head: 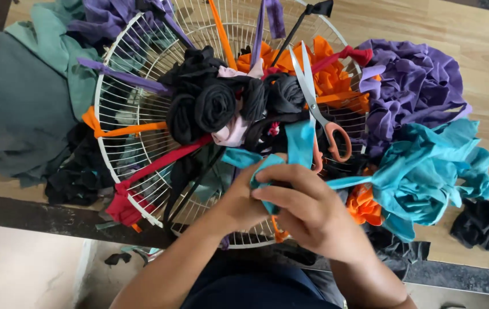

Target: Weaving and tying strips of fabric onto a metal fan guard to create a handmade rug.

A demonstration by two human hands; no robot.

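Observation:
A round white wire grille [119, 86] lies in front of me with cloth strips tied across it: orange, purple, red and black. At its centre sits a cluster of rolled black and pink cloth [221, 106]. Both hands meet at the grille's near edge on a teal cloth strip [299, 143]. My left hand [244, 197] pinches its lower end. My right hand [307, 206] closes its fingers over the same strip. Orange-handled scissors [319, 109] rest on the grille just beyond my right hand.
Piles of fabric surround the grille: purple cloth [413, 86] and teal cloth [433, 171] at right, grey-green cloth [21, 97] at left, black scraps [485, 223] at far right. A wooden floor [485, 46] lies underneath.

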